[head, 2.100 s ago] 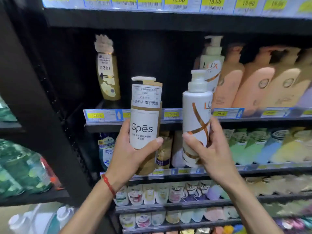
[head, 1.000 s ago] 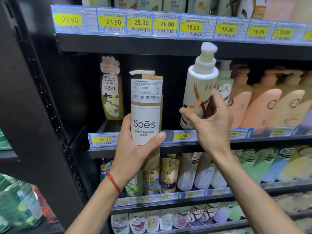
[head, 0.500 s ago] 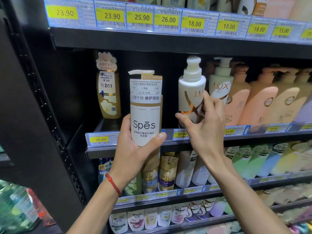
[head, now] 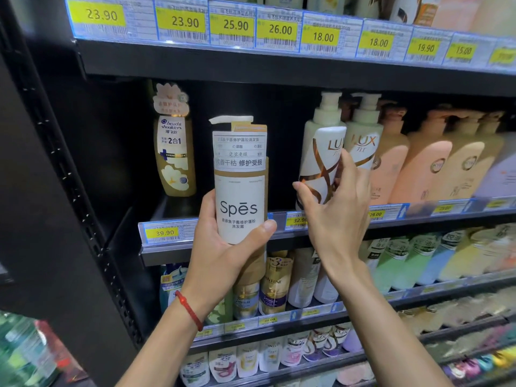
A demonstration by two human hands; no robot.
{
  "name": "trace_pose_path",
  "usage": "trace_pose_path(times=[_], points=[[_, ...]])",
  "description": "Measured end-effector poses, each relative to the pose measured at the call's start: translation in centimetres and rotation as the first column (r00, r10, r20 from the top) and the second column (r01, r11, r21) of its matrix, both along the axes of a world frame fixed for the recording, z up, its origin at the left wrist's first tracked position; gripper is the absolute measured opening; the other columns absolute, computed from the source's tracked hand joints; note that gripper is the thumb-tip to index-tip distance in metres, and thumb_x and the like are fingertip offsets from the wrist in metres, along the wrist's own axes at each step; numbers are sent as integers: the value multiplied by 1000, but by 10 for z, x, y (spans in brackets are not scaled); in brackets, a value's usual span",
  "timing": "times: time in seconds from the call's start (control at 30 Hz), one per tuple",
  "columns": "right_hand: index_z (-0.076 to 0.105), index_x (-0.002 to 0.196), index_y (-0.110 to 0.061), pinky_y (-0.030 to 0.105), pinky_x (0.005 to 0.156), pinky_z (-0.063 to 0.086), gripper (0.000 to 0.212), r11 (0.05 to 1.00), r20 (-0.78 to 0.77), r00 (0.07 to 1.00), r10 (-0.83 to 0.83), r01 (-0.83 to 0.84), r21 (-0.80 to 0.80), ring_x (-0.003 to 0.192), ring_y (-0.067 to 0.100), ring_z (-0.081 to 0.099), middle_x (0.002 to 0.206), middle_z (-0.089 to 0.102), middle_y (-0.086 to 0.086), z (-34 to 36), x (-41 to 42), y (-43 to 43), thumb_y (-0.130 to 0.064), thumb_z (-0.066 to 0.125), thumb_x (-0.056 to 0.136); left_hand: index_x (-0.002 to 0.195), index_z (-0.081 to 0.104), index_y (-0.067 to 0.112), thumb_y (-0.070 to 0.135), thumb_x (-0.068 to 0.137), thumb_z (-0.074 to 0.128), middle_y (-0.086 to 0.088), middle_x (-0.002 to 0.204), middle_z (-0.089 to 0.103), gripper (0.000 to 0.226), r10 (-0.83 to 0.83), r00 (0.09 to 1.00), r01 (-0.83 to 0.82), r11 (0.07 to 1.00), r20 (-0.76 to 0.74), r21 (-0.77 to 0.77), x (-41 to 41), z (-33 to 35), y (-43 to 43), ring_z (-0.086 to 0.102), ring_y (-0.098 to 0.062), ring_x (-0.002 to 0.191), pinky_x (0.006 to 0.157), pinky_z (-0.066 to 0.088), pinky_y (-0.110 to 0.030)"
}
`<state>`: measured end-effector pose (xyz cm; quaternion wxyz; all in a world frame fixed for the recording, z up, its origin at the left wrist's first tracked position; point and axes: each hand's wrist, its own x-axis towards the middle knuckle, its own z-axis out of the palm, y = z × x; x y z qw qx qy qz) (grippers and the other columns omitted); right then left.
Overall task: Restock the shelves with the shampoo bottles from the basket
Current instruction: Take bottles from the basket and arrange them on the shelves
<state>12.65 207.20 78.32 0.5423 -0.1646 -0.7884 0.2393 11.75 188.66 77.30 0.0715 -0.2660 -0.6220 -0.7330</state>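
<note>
Left hand (head: 220, 250) grips the tan and white shampoo bottle (head: 240, 196) marked "Spes", upright, out in front of the shelf (head: 173, 256) rim. The thumb wraps the right side, the other fingers (head: 208, 203) curl round the left. My palm hides the bottle's foot. A red cord (head: 190, 310) sits on that wrist.

Right hand (head: 337, 216) is at the white pump bottle (head: 318, 157) marked "LUX", which stands on the shelf just beside a second, like bottle (head: 363, 141). Its fingers (head: 344, 164) are spread and nearly straight, tips laid on the label, thumb out to the lower left. I cannot tell if the thumb touches. The hand covers the bottle's base, so its seat on the shelf is not visible to me.

A gold bottle (head: 174, 152) stands alone at the left, back in the dark bay, well apart from both. Peach bottles (head: 418, 163) run to the right and blur toward the frame edge.

Price tags (head: 279, 30) above read clearly. The products over them are cut off. Tags on the lower shelves are too smeared to read. The green packs (head: 25, 353) at bottom left are out of focus.
</note>
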Motion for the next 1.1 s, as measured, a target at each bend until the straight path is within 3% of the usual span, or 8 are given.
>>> trace_pose_path(times=[0.17,0.3,0.43,0.63,0.7,0.8,0.97,1.1], points=[[34,156,-15,35,105,42,80,999,-6,1000,26,-27,-23,130,19,44,136,48,4,-4,0,-5,-37,75,90,132,50,16,23,72,82,9,107,71,68,-21,1000,21,1000,5,5,-1,0,-2,70,-6,96,77,56,-20],[35,155,-14,41,108,45,75,999,-12,999,43,-43,-24,131,19,44,138,48,3,-9,-1,-6,-33,72,92,131,50,16,23,73,82,9,107,71,67,-30,1000,30,1000,8,8,-2,0,-3,70,-6,95,77,56,-20],[38,153,-16,49,100,49,74,999,-16,999,37,-37,1,124,25,52,136,50,4,-11,-2,0,-38,73,92,132,50,16,23,73,82,9,107,71,68,-27,1000,27,1000,9,13,-3,-1,-3,71,-7,96,77,56,-21],[40,151,-17,46,94,54,72,999,-60,997,51,-52,-15,122,24,55,135,45,3,-18,0,2,-40,74,93,133,50,15,23,73,82,9,107,71,69,-17,1000,17,1000,3,2,-3,-1,-3,70,-6,96,77,56,-20],[41,151,-17,42,96,53,69,996,-58,995,81,-82,-17,122,22,54,134,47,2,-18,3,4,-38,74,94,133,49,15,24,72,82,9,107,71,69,-1,1000,1,1000,-6,-4,-2,-1,-2,70,-7,97,77,56,-19],[44,149,-16,24,96,45,64,990,-43,989,140,-141,-20,124,16,53,133,50,1,-19,11,9,-31,74,94,134,47,16,27,73,82,15,106,70,72,18,1000,-18,1000,-25,-21,1,-3,2,69,-4,96,77,55,-18],[60,129,-11,25,91,44,41,972,0,978,211,-210,109,109,18,54,119,58,1,-31,28,22,-21,75,92,136,45,16,29,75,81,19,106,69,72,34,999,-35,999,-33,-16,6,0,7,68,-1,97,79,55,-18],[68,118,-11,33,89,45,31,930,116,966,230,-254,267,105,22,53,111,61,1,-46,37,42,-27,77,92,134,48,14,35,72,82,7,107,71,73,25,1000,-24,999,-19,22,10,1,11,70,-9,97,78,57,-24]])
